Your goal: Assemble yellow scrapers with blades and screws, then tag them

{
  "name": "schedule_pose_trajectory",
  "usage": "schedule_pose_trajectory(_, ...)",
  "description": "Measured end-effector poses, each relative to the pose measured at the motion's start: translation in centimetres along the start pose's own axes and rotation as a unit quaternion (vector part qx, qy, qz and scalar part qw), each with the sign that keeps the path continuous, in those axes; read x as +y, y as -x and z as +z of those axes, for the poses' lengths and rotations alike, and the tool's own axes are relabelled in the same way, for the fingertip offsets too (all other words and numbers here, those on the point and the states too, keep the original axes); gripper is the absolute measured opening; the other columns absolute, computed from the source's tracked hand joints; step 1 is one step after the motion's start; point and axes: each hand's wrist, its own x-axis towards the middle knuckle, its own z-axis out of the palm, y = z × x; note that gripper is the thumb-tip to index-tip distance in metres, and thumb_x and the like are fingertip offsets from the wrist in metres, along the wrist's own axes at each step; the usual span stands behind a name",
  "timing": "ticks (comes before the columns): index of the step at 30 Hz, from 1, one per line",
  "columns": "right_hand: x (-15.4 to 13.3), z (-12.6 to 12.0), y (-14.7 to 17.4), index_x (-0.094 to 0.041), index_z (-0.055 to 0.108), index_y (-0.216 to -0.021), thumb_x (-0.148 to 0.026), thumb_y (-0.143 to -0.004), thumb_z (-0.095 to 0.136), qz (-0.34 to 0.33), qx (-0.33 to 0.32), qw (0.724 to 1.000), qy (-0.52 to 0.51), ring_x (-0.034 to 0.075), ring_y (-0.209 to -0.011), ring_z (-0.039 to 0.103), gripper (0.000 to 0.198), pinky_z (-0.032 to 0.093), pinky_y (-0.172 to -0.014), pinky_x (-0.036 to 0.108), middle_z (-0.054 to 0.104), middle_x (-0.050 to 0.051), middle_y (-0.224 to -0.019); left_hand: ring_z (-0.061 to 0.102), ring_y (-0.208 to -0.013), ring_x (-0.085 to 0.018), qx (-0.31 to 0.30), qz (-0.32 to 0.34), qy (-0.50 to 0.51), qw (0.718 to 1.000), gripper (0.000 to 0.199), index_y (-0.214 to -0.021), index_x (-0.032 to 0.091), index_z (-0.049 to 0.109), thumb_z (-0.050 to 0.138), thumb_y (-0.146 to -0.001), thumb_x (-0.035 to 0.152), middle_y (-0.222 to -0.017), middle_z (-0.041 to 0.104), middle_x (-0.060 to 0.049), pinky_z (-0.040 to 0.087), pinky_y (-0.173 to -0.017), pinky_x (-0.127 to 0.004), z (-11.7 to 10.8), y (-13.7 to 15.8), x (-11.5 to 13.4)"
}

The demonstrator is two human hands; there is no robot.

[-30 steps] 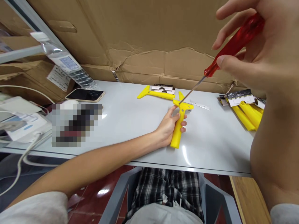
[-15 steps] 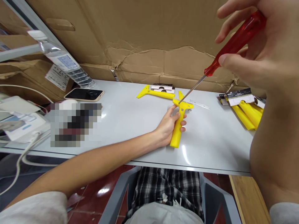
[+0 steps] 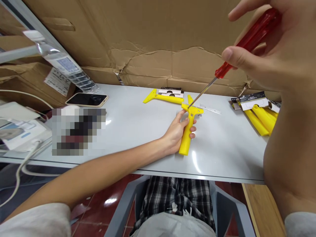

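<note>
My left hand [image 3: 176,131] is closed round the handle of a yellow scraper [image 3: 187,138], its T-shaped head pointing away from me. High on the right, my right hand [image 3: 274,56] grips a red-handled screwdriver [image 3: 256,29]. The screwdriver slants down to the left, its tip at the left side of the scraper's head. Just behind the head lies a thin metal blade [image 3: 211,109]. Tiny screws [image 3: 200,115] sit by the head's right end. Another yellow scraper [image 3: 169,98] lies farther back, and a yellow piece [image 3: 190,98] shows behind the held head.
Several yellow scrapers with black-and-white cards [image 3: 259,118] lie at the right. At the left are a phone [image 3: 87,99], a leaning water bottle [image 3: 64,64], white cables [image 3: 21,172] and a blurred-out patch. A cardboard wall [image 3: 148,36] closes off the table's [image 3: 138,121] back.
The fingers and thumb of my right hand have shifted on the screwdriver's handle. Its tip stays on the scraper's head, and my left hand keeps its hold. The view has moved slightly.
</note>
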Motion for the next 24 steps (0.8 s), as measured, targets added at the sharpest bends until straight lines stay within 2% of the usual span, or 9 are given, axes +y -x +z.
schedule_pose_trajectory(2,0.05,0.17,0.12,-0.018,0.077,-0.136,-0.027,-0.081,0.073,-0.015,-0.009,0.998,-0.067,-0.001,-0.089,0.064,0.055,0.044,-0.069,0.001,0.066,-0.001,-0.095,0.057,-0.058,-0.01,-0.003,0.0,0.005,1.0,0.045,-0.153,0.031,0.05,0.051,-0.113,0.011,-0.099,0.065,-0.003,0.043,-0.05,-0.019,-0.05,-0.04,-0.03)
schedule_pose_trajectory(4,0.13,0.26,0.24,-0.017,0.076,-0.139,-0.027,-0.078,0.069,-0.033,-0.022,0.992,-0.118,0.004,-0.098,0.068,0.063,0.045,-0.069,0.005,0.067,0.001,-0.102,0.057,-0.058,-0.01,-0.001,-0.001,0.009,1.0,0.047,-0.155,0.032,0.049,0.053,-0.112,0.011,-0.099,0.065,-0.003,0.044,-0.05,-0.019,-0.11,-0.12,-0.06)
schedule_pose_trajectory(7,0.34,0.16,0.3,-0.02,0.073,-0.146,-0.024,-0.083,0.073,-0.025,-0.029,0.993,-0.108,0.005,-0.099,0.069,0.064,0.044,-0.068,0.007,0.069,0.001,-0.102,0.057,-0.058,-0.01,0.0,-0.001,0.01,1.0,0.048,-0.156,0.032,0.049,0.051,-0.113,0.011,-0.099,0.065,-0.003,0.044,-0.05,-0.019,-0.13,-0.17,-0.05)
schedule_pose_trajectory(10,0.72,-0.16,0.2,-0.027,0.074,-0.145,-0.023,-0.087,0.081,-0.022,-0.023,0.998,-0.047,-0.003,-0.088,0.063,0.059,0.043,-0.07,0.001,0.065,-0.003,-0.094,0.056,-0.058,-0.009,0.001,-0.004,0.003,1.0,0.046,-0.156,0.032,0.048,0.047,-0.115,0.012,-0.098,0.064,-0.003,0.043,-0.05,-0.019,-0.05,-0.12,0.01)
schedule_pose_trajectory(13,0.93,-0.4,0.1,-0.032,0.078,-0.138,-0.025,-0.084,0.088,-0.014,-0.008,1.0,0.003,-0.009,-0.076,0.048,0.055,0.033,-0.067,-0.008,0.056,-0.006,-0.085,0.056,-0.058,-0.009,0.0,-0.006,0.001,1.0,0.045,-0.156,0.032,0.048,0.046,-0.115,0.013,-0.098,0.065,-0.003,0.043,-0.05,-0.018,0.0,-0.04,0.04)
schedule_pose_trajectory(15,0.82,-0.33,0.11,-0.031,0.08,-0.133,-0.027,-0.082,0.09,0.002,0.008,1.0,0.015,-0.009,-0.074,0.046,0.051,0.029,-0.064,-0.008,0.055,-0.006,-0.084,0.056,-0.059,-0.009,-0.002,-0.005,0.004,1.0,0.045,-0.155,0.032,0.049,0.049,-0.115,0.013,-0.099,0.065,-0.003,0.043,-0.05,-0.018,-0.04,-0.02,0.03)
schedule_pose_trajectory(17,0.59,-0.08,0.19,-0.026,0.08,-0.133,-0.022,-0.082,0.085,-0.001,0.013,1.0,-0.016,-0.006,-0.079,0.053,0.051,0.033,-0.063,-0.005,0.06,-0.004,-0.088,0.057,-0.059,-0.009,-0.004,-0.002,0.005,1.0,0.046,-0.155,0.032,0.049,0.051,-0.114,0.012,-0.099,0.065,-0.003,0.044,-0.05,-0.018,-0.11,-0.03,0.01)
schedule_pose_trajectory(20,0.23,0.31,0.31,-0.017,0.076,-0.141,-0.014,-0.078,0.073,-0.029,-0.008,0.995,-0.099,0.002,-0.094,0.066,0.063,0.043,-0.064,0.003,0.067,0.0,-0.1,0.057,-0.059,-0.01,-0.003,0.001,0.004,1.0,0.048,-0.157,0.031,0.048,0.052,-0.113,0.012,-0.1,0.065,-0.004,0.043,-0.05,-0.019,-0.16,-0.03,0.0)
schedule_pose_trajectory(24,0.19,0.05,0.27,-0.021,0.073,-0.145,-0.016,-0.084,0.075,-0.017,-0.023,0.997,-0.075,0.002,-0.092,0.067,0.062,0.042,-0.064,0.002,0.066,-0.002,-0.096,0.056,-0.058,-0.009,0.003,-0.001,-0.003,1.0,0.045,-0.156,0.031,0.048,0.049,-0.115,0.012,-0.1,0.065,-0.003,0.043,-0.05,-0.019,-0.02,-0.03,0.04)
